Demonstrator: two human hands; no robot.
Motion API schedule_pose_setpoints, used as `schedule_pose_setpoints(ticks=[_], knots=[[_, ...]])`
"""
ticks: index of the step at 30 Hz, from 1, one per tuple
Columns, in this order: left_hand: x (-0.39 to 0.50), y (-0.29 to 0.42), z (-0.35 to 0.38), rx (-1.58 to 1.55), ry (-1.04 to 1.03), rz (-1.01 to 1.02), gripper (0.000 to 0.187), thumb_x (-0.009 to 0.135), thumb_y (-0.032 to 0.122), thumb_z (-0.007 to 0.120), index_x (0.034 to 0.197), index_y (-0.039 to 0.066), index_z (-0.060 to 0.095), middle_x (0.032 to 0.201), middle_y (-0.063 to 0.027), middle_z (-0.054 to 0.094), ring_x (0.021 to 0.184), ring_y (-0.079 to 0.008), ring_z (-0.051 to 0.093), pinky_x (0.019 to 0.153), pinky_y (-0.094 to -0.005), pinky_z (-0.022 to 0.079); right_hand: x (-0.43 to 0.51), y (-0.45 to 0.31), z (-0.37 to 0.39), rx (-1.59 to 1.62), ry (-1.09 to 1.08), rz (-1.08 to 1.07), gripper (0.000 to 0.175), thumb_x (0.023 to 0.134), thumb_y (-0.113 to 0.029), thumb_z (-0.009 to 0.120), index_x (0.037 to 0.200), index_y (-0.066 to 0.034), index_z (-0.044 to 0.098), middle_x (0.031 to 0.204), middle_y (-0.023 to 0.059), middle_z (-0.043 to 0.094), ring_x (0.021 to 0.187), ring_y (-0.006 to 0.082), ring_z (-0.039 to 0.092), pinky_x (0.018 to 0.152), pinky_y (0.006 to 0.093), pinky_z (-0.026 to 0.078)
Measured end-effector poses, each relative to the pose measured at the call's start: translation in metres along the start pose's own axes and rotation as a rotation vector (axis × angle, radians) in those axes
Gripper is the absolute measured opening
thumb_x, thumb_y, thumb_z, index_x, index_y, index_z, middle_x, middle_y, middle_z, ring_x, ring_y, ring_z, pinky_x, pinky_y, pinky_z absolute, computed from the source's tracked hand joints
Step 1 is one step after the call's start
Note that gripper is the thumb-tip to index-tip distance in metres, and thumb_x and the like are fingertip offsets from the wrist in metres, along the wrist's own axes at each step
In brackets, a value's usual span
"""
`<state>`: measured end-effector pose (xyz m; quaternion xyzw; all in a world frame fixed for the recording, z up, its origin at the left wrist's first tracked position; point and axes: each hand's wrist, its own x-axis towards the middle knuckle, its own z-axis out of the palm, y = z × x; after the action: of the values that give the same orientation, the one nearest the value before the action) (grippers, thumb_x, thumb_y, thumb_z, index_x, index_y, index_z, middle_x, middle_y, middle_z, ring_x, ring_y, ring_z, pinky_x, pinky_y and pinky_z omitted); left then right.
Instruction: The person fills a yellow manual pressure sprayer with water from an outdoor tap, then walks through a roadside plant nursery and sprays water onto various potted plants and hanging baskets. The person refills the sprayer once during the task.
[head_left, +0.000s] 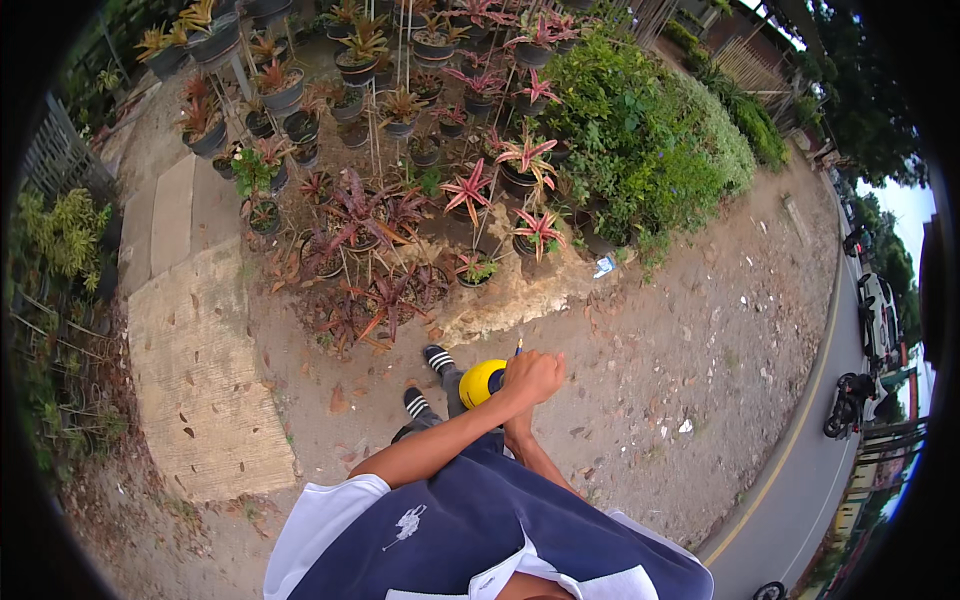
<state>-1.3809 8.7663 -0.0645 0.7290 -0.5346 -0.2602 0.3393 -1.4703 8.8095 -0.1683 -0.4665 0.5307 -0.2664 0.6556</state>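
Note:
A yellow pressure sprayer (479, 385) with a dark blue collar is in front of my body, above my legs. Its thin nozzle (519, 346) has a brass-coloured tip and points away from me. My left hand (534, 380) is closed in a fist over the sprayer's top, and hides the pump and handle there. Beneath my left wrist, my right hand (519, 426) is close against the rear of the sprayer. Its fingers are mostly hidden, so its grip does not show. My feet in striped slides (439, 358) stand on bare soil.
Potted bromeliads (390, 300) stand in rows ahead, some raised on thin stands. A leafy green shrub (630, 142) grows to their right. A concrete slab path (202, 375) runs on the left. Farther right are a paved road (795, 480), a motorcycle (845, 405) and a white car (877, 319).

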Motion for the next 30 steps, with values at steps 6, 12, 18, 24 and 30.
schedule_pose_setpoints(ticks=[6, 12, 18, 24, 30], knots=[[0.008, -0.014, 0.007, -0.012, 0.058, 0.007, 0.049, 0.091, 0.035, 0.047, 0.064, 0.000, 0.067, 0.060, -0.0237, 0.060, 0.058, -0.0439, 0.061, 0.058, -0.0537, 0.049, 0.005, -0.010, 0.001, -0.006, -0.064, 0.049, 0.039, 0.096, -0.019, 0.054, 0.131, -0.0052, 0.045, 0.119, 0.0044, 0.053, 0.106, 0.0138, 0.051, 0.087, 0.0301, 0.044], [0.013, -0.031, -0.003, 0.015, 0.106, -0.034, 0.052, 0.092, 0.036, 0.046, 0.060, -0.001, 0.064, 0.057, -0.0251, 0.057, 0.056, -0.0434, 0.061, 0.057, -0.0516, 0.049, 0.024, 0.010, -0.009, 0.132, -0.271, 0.187, 0.032, 0.098, -0.026, 0.038, 0.088, -0.0029, 0.058, 0.074, 0.0047, 0.057, 0.068, 0.0150, 0.054, 0.064, 0.0301, 0.043], [0.015, -0.047, -0.012, -0.006, 0.157, -0.074, 0.052, 0.091, 0.036, 0.048, 0.058, -0.002, 0.062, 0.056, -0.0251, 0.057, 0.055, -0.0431, 0.060, 0.055, -0.0513, 0.047, 0.028, 0.014, 0.002, 0.152, -0.341, 0.134, 0.037, 0.098, -0.027, 0.035, 0.077, -0.0047, 0.056, 0.065, 0.0037, 0.054, 0.061, 0.0144, 0.051, 0.060, 0.0289, 0.041], [0.017, -0.049, -0.013, -0.036, 0.122, -0.075, 0.052, 0.091, 0.038, 0.047, 0.059, 0.000, 0.063, 0.058, -0.0255, 0.058, 0.057, -0.0446, 0.060, 0.057, -0.0536, 0.047, 0.027, 0.012, 0.000, 0.132, -0.381, 0.105, 0.038, 0.099, -0.030, 0.035, 0.079, -0.0047, 0.055, 0.066, 0.0030, 0.053, 0.063, 0.0145, 0.051, 0.064, 0.0288, 0.041], [0.016, -0.046, -0.011, -0.052, 0.121, -0.059, 0.054, 0.092, 0.038, 0.048, 0.057, -0.002, 0.059, 0.054, -0.0237, 0.054, 0.053, -0.0420, 0.058, 0.054, -0.0508, 0.045, 0.020, 0.000, 0.004, 0.186, -0.343, 0.140, 0.038, 0.101, -0.034, 0.033, 0.089, -0.0050, 0.054, 0.068, 0.0026, 0.052, 0.062, 0.0146, 0.050, 0.062, 0.0299, 0.041]])
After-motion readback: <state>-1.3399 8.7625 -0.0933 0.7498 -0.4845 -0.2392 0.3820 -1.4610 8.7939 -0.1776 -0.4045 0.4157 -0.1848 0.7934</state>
